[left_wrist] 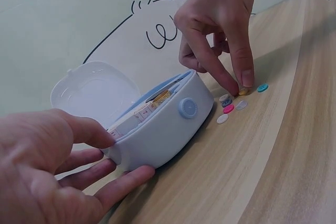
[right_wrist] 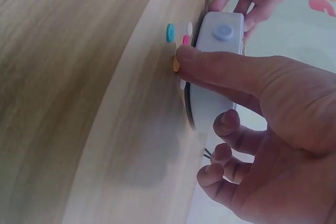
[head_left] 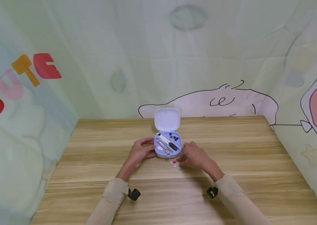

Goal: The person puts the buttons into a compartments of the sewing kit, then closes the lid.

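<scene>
A pale blue-white sewing kit box [head_left: 161, 155] stands on the wooden table with its lid [head_left: 167, 119] raised. My left hand [head_left: 140, 152] holds the box's left end, fingers spread around the rim and side. Between thumb and index finger my right hand [head_left: 194, 155] pinches a yellow button [left_wrist: 243, 91] down at the tabletop, off the box's front right. Beside it lie a teal button [left_wrist: 262, 88], a pink button [left_wrist: 228, 108] and several pale or grey ones. Inside the box are a black-handled tool [head_left: 172, 146], a rolled tape measure [left_wrist: 143, 113] and several dark buttons.
The wooden table [head_left: 102, 134] meets a printed cloth backdrop [head_left: 96, 78] at its rear and sides. Black wrist cameras [head_left: 134, 194] sit below each sleeve cuff. The box's front carries a round blue latch button [left_wrist: 188, 108].
</scene>
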Action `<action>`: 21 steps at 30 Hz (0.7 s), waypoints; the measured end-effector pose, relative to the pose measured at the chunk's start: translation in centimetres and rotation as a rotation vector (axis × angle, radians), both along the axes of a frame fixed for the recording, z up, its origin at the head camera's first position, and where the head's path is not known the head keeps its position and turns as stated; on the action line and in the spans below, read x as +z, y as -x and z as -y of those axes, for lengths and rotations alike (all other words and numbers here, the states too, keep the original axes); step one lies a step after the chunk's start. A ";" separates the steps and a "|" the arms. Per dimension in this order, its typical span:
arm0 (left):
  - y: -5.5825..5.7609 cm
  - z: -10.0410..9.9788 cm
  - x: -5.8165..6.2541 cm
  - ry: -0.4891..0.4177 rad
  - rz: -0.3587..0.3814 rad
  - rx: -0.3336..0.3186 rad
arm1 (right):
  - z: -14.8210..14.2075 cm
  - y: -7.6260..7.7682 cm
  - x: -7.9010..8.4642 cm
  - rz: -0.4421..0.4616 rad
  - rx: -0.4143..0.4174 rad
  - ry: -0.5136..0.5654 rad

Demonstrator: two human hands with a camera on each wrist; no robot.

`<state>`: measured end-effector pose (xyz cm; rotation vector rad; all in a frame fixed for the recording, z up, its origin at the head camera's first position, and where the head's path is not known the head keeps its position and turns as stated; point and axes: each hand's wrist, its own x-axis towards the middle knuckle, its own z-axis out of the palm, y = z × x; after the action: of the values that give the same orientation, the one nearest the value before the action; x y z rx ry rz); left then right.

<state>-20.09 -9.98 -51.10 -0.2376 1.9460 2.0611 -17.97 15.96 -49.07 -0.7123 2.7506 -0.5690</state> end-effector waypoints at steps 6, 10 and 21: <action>0.1 0.1 0.0 -0.005 0.000 -0.005 | 0.4 -0.2 0.0 -0.001 -0.027 -0.003; 0.1 0.0 0.0 -0.003 -0.003 -0.004 | 0.5 -0.3 -0.1 -0.016 -0.028 -0.016; 0.0 0.0 0.1 0.001 0.003 -0.002 | 0.4 -0.1 0.0 0.009 -0.009 -0.026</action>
<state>-20.12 -10.02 -51.05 -0.2395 1.9448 2.0573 -17.90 15.59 -49.08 -0.6902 2.7487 -0.5358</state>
